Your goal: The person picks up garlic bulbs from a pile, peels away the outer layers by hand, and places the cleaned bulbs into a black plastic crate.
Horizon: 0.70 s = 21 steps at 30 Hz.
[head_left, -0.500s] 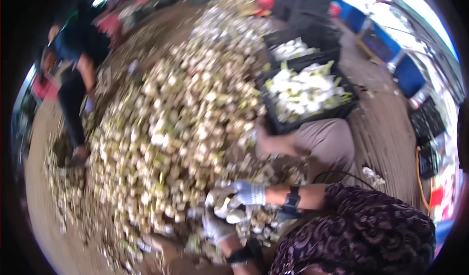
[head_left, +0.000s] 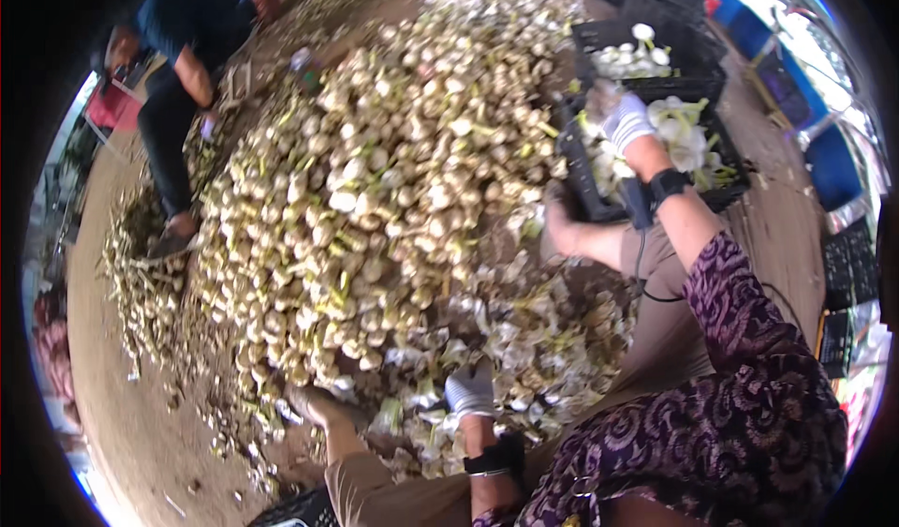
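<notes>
My right hand (head_left: 620, 119), in a striped white glove with greyed fingers, reaches over the near black crate (head_left: 588, 190). Its fingers are smeared by motion, so whether they grip anything is unclear. Cleaned white garlic bulbs (head_left: 682, 138) with pale green stems lie in that crate, right beside the hand. My left hand (head_left: 471, 388), gloved alike, is low over a litter of papery garlic skins (head_left: 534, 354); its fingers are blurred and partly hidden. A large heap of unpeeled garlic (head_left: 375, 199) spreads beyond it, to the left and ahead.
A second black crate (head_left: 698, 82) with white bulbs (head_left: 632, 59) stands behind the near one. My feet (head_left: 560, 222) flank the skins. Another person (head_left: 192, 21) sits at the far left beside the heap. Blue bins (head_left: 832, 162) line the right side.
Both hands were together over the skins around a pale bulb. My right hand has moved away to the crate; the left stays low. The view has shifted.
</notes>
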Tool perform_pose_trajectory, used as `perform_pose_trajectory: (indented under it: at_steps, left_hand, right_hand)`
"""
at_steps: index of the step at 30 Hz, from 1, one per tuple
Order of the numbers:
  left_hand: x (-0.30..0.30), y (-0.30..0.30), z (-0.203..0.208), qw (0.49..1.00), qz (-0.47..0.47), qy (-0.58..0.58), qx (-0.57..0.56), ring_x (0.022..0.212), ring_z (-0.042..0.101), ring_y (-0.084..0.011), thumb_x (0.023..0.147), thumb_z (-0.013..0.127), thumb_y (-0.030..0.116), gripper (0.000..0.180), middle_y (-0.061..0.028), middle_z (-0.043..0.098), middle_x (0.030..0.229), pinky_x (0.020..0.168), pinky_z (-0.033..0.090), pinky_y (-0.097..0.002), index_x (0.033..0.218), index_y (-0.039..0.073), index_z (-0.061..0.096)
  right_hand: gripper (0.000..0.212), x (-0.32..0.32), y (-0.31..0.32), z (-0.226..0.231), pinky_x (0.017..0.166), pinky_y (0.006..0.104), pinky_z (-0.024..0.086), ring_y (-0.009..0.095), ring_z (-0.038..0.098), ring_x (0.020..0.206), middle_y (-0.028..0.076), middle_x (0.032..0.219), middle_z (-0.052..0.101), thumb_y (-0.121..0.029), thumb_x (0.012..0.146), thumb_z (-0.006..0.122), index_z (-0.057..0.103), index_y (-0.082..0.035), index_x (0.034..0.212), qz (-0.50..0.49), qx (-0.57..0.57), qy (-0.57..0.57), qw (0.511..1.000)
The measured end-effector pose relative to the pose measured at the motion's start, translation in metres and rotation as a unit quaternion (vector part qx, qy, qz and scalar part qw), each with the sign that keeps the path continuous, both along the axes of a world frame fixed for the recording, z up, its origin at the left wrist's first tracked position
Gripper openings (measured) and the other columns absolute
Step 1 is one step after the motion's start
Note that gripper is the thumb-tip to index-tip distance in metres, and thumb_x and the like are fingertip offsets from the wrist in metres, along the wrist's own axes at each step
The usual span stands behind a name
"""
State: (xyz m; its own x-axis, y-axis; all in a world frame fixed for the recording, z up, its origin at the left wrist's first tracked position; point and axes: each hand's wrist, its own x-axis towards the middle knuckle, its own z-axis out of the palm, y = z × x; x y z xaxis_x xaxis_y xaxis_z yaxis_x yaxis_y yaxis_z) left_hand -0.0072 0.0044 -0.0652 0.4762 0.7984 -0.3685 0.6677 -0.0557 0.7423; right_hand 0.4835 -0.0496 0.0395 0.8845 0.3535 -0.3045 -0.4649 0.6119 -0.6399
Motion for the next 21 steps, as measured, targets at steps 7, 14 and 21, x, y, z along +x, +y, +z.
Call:
perform_pose_trajectory:
  at_steps: [7,14,21]
  left_hand:
    - [-0.012,0.004,0.002,0.999,0.032,0.004,-0.015,0.117,0.039,-0.0424,0.067,0.07,0.022,0.053,-0.0303,0.039,0.124,0.095,0.036,-0.041,0.114,0.006,0.053]
    - [-0.02,0.005,0.005,0.993,0.054,-0.085,-0.055,0.082,0.056,-0.0226,0.069,0.064,0.009,0.032,-0.0139,0.057,0.095,0.073,0.045,-0.0309,0.098,-0.002,0.059]
    - [-0.022,0.011,0.005,0.976,0.115,-0.142,-0.12,0.081,0.056,-0.0224,0.071,0.064,0.006,0.04,-0.0138,0.055,0.099,0.074,0.046,-0.0312,0.109,-0.002,0.054]
  right_hand:
    - [0.031,-0.267,0.112,-0.131,0.063,0.0296,0.049,0.017,0.059,0.07,0.008,0.081,0.065,-0.012,0.067,0.067,0.065,-0.006,0.097,0.48,-0.461,-0.215,0.715]
    - [0.043,-0.327,0.18,-0.222,0.082,0.0382,0.047,0.035,0.056,0.098,0.019,0.105,0.059,-0.021,0.072,0.057,0.055,-0.004,0.111,0.471,-0.641,-0.283,0.536]
    - [0.03,-0.32,0.17,-0.236,0.077,0.0401,0.047,0.035,0.059,0.09,0.019,0.095,0.062,-0.025,0.072,0.06,0.061,-0.004,0.094,0.493,-0.619,-0.358,0.496]
